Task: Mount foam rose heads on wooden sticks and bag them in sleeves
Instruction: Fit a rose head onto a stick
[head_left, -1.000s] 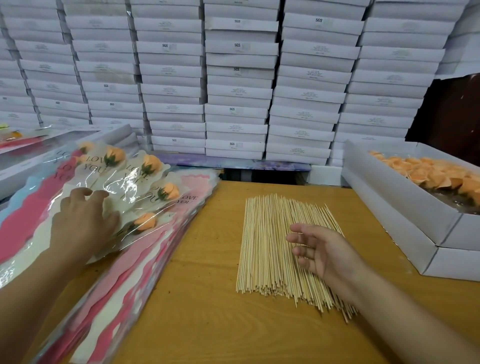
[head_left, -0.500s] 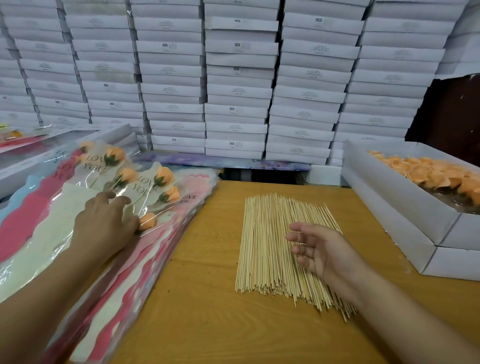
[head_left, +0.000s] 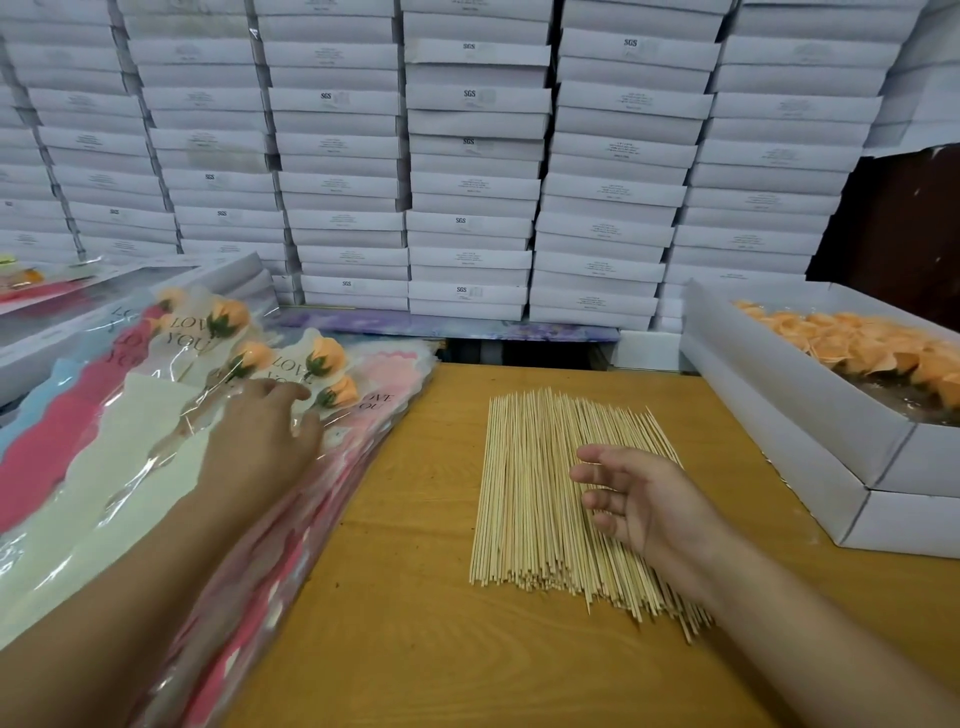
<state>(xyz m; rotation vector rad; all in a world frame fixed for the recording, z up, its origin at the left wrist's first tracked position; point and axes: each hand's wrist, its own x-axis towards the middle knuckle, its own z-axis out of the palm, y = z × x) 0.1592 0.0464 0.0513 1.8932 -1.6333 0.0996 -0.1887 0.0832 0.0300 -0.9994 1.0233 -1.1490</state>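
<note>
A flat pile of thin wooden sticks (head_left: 535, 488) lies in the middle of the wooden table (head_left: 415, 597). My right hand (head_left: 636, 499) rests on the pile's right side, fingers relaxed and holding nothing. At the left, a slanted stack of clear, pink and cream "LOVE YOU" sleeves (head_left: 130, 483) carries several bagged orange foam roses (head_left: 324, 358). My left hand (head_left: 260, 441) lies on top of those bagged roses, fingers spread against the plastic. A white box (head_left: 789, 415) at the right holds loose orange rose heads (head_left: 872, 348).
Stacks of white cardboard boxes (head_left: 467, 156) wall off the whole back of the table. Another flat white box (head_left: 156, 280) sits behind the sleeve stack at the left. Bare wood shows between the sleeves and the sticks and along the front edge.
My left hand slid to the right across the bagged roses, and the roses shifted rightward with it. My right hand stayed on the sticks.
</note>
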